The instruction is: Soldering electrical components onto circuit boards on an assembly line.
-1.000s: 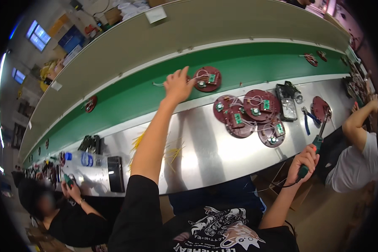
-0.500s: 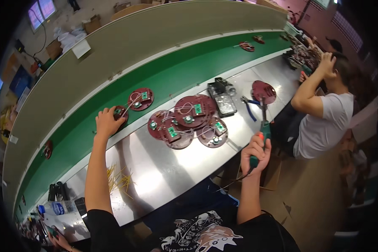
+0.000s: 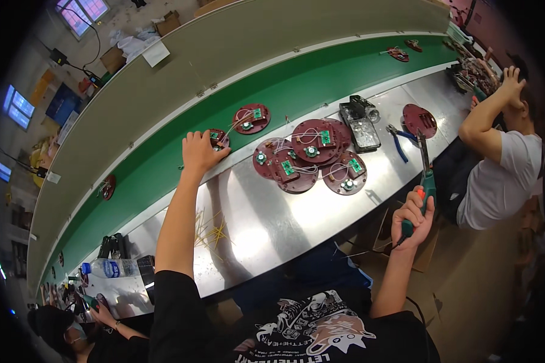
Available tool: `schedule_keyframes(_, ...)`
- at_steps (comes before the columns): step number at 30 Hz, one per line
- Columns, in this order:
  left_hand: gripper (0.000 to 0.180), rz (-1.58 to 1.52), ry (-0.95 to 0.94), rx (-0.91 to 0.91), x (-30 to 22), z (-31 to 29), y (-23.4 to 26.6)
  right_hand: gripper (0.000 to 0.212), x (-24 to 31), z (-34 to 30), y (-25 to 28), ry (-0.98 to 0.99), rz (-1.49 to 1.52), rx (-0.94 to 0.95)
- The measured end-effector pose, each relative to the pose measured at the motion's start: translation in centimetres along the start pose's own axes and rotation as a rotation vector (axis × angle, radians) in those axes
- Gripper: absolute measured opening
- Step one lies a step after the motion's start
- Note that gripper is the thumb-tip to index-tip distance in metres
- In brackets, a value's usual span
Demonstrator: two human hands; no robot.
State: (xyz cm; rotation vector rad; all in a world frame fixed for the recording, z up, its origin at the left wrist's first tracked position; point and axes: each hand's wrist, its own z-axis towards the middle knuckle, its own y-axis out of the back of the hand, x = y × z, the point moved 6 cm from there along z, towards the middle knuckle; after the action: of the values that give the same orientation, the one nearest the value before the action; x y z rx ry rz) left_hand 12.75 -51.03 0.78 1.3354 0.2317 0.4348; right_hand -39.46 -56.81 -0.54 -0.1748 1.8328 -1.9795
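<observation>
My left hand grips the near-left edge of a dark red round disc carrying wires and a small board; the fingers partly cover it. In my right hand is a green soldering gun with a red trigger, its metal tip pointing away over the bench. A cord trails from its handle. Beside the left hand's disc, another wired disc rests on the green strip. Several more discs with green boards overlap in a pile mid-bench. Past the gun's tip sits a red disc with a dark block.
Blue-handled pliers and a black-framed tray lie right of the pile. Yellow sticks are scattered near my left forearm. A water bottle lies at left. Co-workers sit at right and lower left. A tall panel backs the bench.
The view has turned left, so the bench and its things appear farther right. More of the co-worker at lower left shows. My left hand stays at its disc; my right still holds the soldering gun.
</observation>
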Motion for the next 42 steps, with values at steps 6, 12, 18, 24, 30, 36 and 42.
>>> schedule_keyframes(6,0.048,0.335,0.022,-0.112,4.3,0.4,3.6,0.033,-1.4,0.8,0.7,-0.064,-0.04,-0.058)
schedule_keyframes(12,0.057,-0.431,-0.076,0.166,-2.0,-3.6,8.2,0.033,-3.5,1.4,2.1,-0.153,-0.072,-0.079)
schedule_keyframes(18,0.078,-0.565,-0.318,0.133,-9.6,-16.3,4.9,0.034,-5.4,1.2,2.9,-0.246,-0.114,-0.069)
schedule_keyframes(24,0.056,-0.7,0.059,-0.336,-3.9,-20.7,7.7,0.031,-6.4,1.7,3.5,-0.306,-0.123,-0.08)
schedule_keyframes(30,0.013,-0.273,0.361,-0.2,5.6,-22.9,5.0,0.029,-7.5,1.6,3.8,-0.335,-0.134,-0.088)
schedule_keyframes(36,0.011,-0.31,0.292,-0.046,6.8,-22.8,3.6,0.03,-8.5,1.3,3.6,-0.372,-0.186,-0.081)
schedule_keyframes(42,0.011,-0.707,0.35,-0.26,7.9,-23.9,5.3,0.03,-9.0,0.8,3.4,-0.391,-0.225,-0.084)
